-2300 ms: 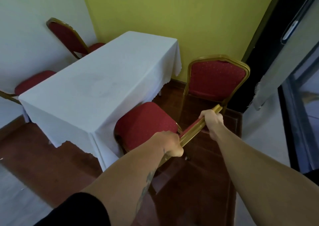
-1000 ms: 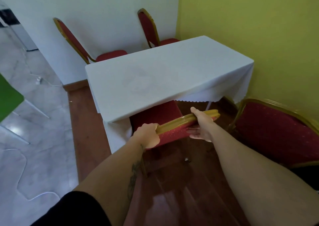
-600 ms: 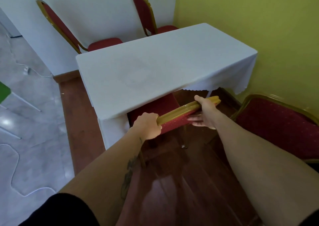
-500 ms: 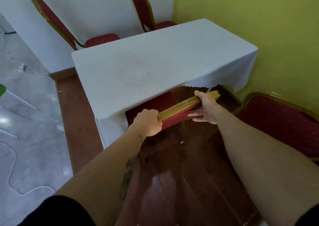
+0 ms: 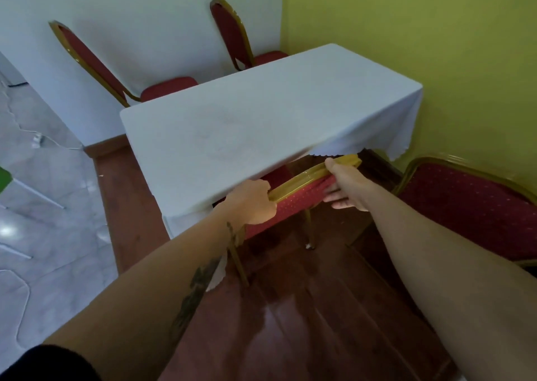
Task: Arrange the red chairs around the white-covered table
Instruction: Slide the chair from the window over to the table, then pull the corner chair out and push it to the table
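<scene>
A white-covered table (image 5: 261, 119) fills the middle of the view. A red chair with a gold frame (image 5: 302, 194) stands at its near long side, its seat almost wholly under the cloth. My left hand (image 5: 251, 203) grips the left end of the chair's top rail. My right hand (image 5: 345, 187) holds the right end, fingers spread on the red back. Two more red chairs stand at the far side by the white wall, the left one (image 5: 96, 66) and the right one (image 5: 235, 34). Another red chair (image 5: 470, 206) stands at the right, near the yellow wall.
The table stands on a dark wooden floor (image 5: 305, 322) with a step edge at the left. Beyond it is grey marble floor (image 5: 43, 220) with a white cable. A green seat on white legs (image 5: 5, 177) shows at the left edge.
The held chair has slid further under the table, so less of its seat shows. Both hands stay on its top rail. The view has shifted slightly.
</scene>
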Demonstrator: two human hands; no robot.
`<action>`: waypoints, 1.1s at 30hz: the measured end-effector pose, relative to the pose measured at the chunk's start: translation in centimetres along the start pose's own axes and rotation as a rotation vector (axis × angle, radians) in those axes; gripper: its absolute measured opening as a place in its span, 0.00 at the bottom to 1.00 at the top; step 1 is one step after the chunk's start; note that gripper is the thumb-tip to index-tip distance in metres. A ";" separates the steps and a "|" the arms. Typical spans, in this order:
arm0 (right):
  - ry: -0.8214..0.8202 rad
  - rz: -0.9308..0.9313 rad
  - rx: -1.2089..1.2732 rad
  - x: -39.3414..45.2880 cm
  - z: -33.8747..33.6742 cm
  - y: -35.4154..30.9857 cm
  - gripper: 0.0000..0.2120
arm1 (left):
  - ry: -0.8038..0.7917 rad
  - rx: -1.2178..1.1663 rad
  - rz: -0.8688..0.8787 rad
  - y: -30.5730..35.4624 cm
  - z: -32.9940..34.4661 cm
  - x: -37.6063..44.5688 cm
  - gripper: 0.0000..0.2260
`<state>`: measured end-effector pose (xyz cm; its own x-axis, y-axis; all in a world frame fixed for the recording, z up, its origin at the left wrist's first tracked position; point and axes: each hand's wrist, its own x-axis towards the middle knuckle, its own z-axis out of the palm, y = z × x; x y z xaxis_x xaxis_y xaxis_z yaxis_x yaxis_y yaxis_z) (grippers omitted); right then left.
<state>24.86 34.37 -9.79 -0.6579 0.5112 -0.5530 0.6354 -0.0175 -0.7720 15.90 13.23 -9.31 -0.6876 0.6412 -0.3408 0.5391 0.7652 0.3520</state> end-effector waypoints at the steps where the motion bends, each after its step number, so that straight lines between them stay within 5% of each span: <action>1: 0.017 -0.052 -0.059 -0.9 -0.7 0.4 0.24 | 0.019 -0.009 0.030 0.6 -0.7 -0.4 0.08; 8: 0.406 -0.308 -0.325 -7.0 -10.3 3.5 0.10 | 0.157 -0.025 0.315 6.9 -4.1 -2.4 0.16; 15: 0.663 -0.234 -0.583 -11.0 -21.3 8.7 0.21 | 0.148 0.033 0.525 17.7 -1.9 -0.7 0.16; 24: 0.598 -0.062 -0.699 -9.8 -31.7 14.2 0.32 | 0.101 0.125 0.625 33.8 2.5 5.5 0.18; 33: 0.393 -0.065 -0.672 -6.6 -37.9 17.1 0.25 | 0.063 0.311 0.649 43.9 8.1 10.9 0.28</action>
<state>55.41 63.26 -7.49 -0.5907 0.7624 -0.2643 0.7913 0.4834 -0.3743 36.03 54.30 -4.59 -0.2030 0.9747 -0.0933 0.9555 0.2180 0.1986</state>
